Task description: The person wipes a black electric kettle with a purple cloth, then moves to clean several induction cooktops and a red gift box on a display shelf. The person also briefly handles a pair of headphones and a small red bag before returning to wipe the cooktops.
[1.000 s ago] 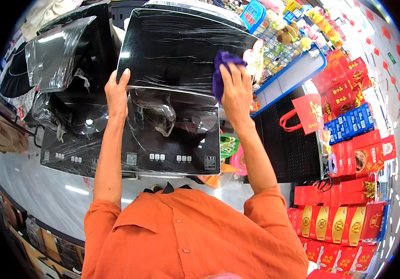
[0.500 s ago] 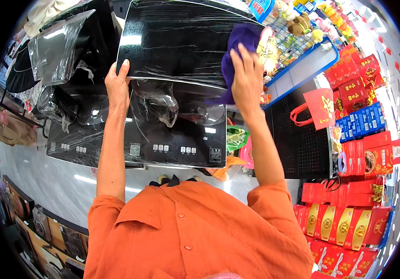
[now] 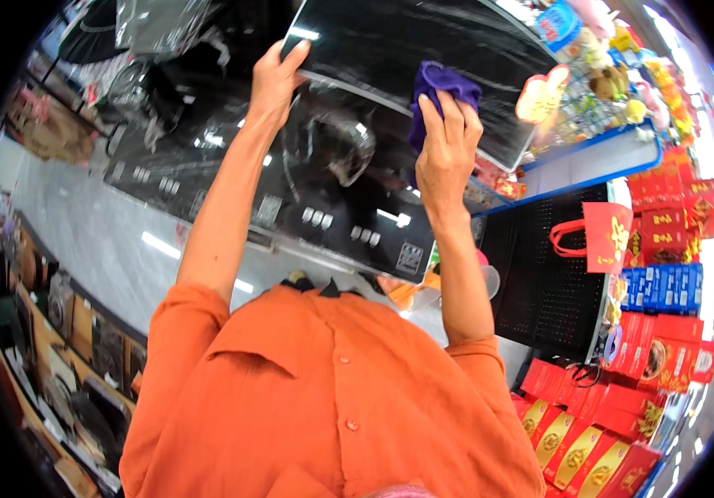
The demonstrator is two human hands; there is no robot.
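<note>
Lying bunched on the near right part of a glossy black panel point(image 3: 373, 46), a purple cloth point(image 3: 444, 80) sits under the right hand point(image 3: 448, 149), whose fingers bend over it, slightly apart, holding it against the surface; the thumb's grip cannot be told. The left hand point(image 3: 275, 87) pinches the panel's near left corner, thumb on top, other fingers mostly hidden. Nearer the person, beneath the panel, is a film-wrapped black cooktop point(image 3: 336, 195). A flower-shaped tag point(image 3: 543, 93) stands at the panel's right end. Farther right, plush toys point(image 3: 610, 85) crowd a wire rack. Right of the cooktop, a red gift bag point(image 3: 607, 236) with a handle hangs beside blue boxes point(image 3: 662, 287) and red boxes point(image 3: 676, 357); the contents of the bag and boxes cannot be seen.
</note>
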